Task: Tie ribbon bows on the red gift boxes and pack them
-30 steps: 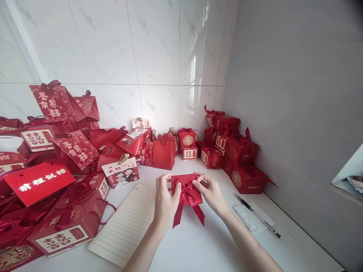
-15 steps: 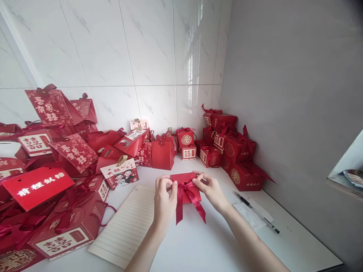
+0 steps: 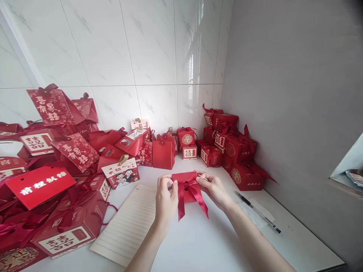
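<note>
A small red gift box (image 3: 185,178) with a dark red ribbon bow (image 3: 190,193) stands on the white table in front of me. My left hand (image 3: 165,198) pinches the bow's left loop with thumb and forefinger. On the box's right side, my right hand (image 3: 213,187) pinches the other loop. The two ribbon tails hang down over the front of the box.
A big heap of red gift boxes and bags (image 3: 53,170) fills the left side. More red boxes (image 3: 235,155) are stacked in the right corner against the grey wall. A lined paper sheet (image 3: 127,224) lies left of my hands; a black pen (image 3: 256,211) on a clear packet lies to the right.
Both hands stay on the bow. The ribbon loops have been drawn a little tighter and the tails have shifted slightly. The view has moved a little.
</note>
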{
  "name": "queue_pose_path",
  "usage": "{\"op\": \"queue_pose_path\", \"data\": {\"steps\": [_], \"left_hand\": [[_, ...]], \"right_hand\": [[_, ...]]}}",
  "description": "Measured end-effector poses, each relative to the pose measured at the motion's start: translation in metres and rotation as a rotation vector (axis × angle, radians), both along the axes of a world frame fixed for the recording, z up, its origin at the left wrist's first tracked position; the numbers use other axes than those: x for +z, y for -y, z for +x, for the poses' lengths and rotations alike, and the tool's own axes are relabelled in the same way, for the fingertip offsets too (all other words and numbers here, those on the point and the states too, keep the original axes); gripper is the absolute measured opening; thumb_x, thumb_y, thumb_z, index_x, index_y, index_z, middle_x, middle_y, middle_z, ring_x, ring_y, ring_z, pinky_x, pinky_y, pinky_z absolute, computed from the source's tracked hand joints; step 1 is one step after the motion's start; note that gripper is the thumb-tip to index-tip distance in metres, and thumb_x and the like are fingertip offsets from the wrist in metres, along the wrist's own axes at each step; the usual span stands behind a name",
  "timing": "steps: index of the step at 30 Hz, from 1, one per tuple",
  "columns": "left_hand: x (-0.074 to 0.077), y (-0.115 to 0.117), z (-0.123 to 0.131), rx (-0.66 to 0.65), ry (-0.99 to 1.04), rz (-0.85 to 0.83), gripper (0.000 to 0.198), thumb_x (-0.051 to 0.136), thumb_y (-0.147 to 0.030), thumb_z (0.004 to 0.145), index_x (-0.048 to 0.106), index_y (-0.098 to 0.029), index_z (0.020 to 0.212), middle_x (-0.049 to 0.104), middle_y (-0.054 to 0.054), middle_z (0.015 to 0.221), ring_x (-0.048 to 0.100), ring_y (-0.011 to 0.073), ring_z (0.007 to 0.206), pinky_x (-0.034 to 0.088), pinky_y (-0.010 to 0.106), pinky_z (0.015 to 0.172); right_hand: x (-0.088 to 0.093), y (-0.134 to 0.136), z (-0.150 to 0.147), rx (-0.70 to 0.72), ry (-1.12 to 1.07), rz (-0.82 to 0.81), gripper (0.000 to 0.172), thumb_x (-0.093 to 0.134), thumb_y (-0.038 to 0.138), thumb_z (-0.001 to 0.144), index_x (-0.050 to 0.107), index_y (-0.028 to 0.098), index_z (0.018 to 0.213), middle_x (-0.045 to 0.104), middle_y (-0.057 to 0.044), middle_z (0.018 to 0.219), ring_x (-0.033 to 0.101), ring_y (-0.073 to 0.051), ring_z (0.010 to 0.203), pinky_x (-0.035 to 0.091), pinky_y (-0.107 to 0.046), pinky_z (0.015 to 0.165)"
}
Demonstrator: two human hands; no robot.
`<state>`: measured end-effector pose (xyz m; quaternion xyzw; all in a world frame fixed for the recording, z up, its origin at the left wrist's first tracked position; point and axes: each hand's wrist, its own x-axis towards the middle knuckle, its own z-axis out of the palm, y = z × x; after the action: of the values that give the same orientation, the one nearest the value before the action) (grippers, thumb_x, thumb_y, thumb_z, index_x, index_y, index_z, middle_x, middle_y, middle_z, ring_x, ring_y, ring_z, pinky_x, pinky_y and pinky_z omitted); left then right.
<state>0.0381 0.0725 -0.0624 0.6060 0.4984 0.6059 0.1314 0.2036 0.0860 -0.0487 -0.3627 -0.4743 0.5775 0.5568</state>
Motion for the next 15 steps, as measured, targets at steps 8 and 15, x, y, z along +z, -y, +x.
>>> {"op": "queue_pose_path", "data": {"steps": [8, 15], "left_hand": [[-0.002, 0.000, 0.001, -0.050, 0.045, -0.034, 0.015, 0.047, -0.030, 0.082, 0.040, -0.022, 0.072, 0.053, 0.005, 0.096, 0.057, 0.0176, 0.091, 0.053, 0.032, 0.075], [-0.003, 0.001, 0.003, -0.125, 0.127, -0.060, 0.017, 0.051, -0.031, 0.083, 0.043, -0.021, 0.071, 0.052, 0.005, 0.099, 0.056, 0.0187, 0.097, 0.052, 0.034, 0.081]], "right_hand": [[0.000, 0.011, -0.006, -0.108, 0.142, 0.103, 0.045, 0.068, 0.059, 0.068, 0.049, 0.023, 0.084, 0.054, -0.007, 0.116, 0.057, -0.025, 0.106, 0.047, -0.040, 0.088], [-0.011, 0.020, -0.028, -0.124, 0.380, 0.161, 0.074, 0.069, 0.047, 0.070, 0.026, 0.021, 0.125, 0.050, -0.012, 0.115, 0.056, -0.024, 0.100, 0.045, -0.044, 0.091]]}}
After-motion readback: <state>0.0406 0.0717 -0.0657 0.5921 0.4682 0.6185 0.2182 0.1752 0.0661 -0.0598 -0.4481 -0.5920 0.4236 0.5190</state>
